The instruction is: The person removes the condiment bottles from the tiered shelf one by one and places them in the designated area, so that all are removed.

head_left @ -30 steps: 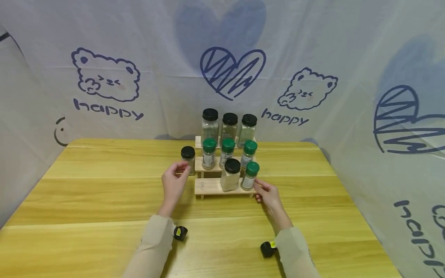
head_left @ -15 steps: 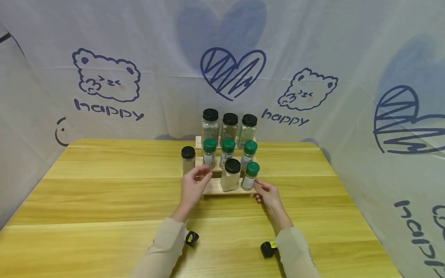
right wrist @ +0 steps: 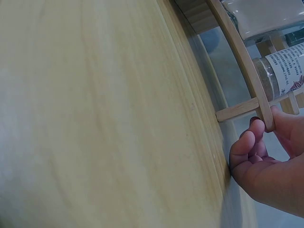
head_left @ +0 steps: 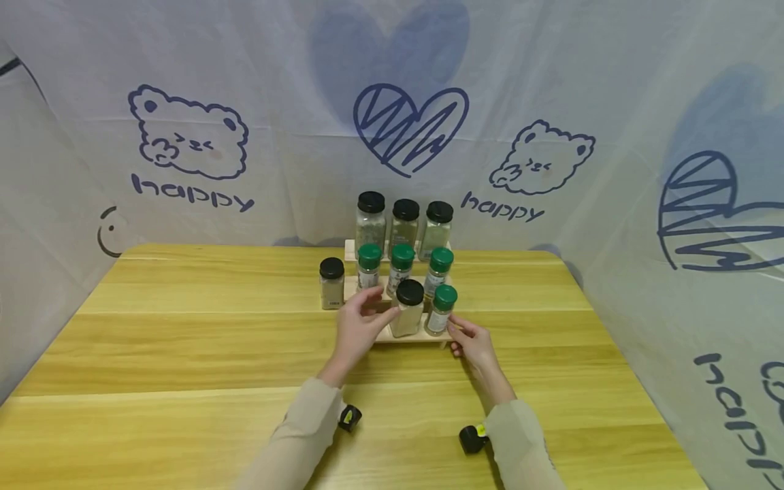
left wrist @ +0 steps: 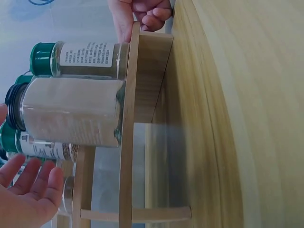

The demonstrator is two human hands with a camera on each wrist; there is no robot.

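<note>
Pale cloth (head_left: 294, 163) printed with blue bears (head_left: 190, 136) and hearts (head_left: 410, 129) hangs behind a streaky wood table (head_left: 184, 354). Wooden rack (left wrist: 127, 171) sits toward the far side, right hand (head_left: 478, 347) pinching its near right end. Left hand (head_left: 358, 330), fingers loosely spread, is around the left of the black-capped jar (head_left: 407, 320) on the near step; can't tell if it's touching.

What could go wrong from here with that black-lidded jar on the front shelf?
The black-lidded jar stands close beside a green-capped jar, so the left hand might knock both. The right hand pinches the rack at one end only, so a bump could perhaps shift it.
</note>
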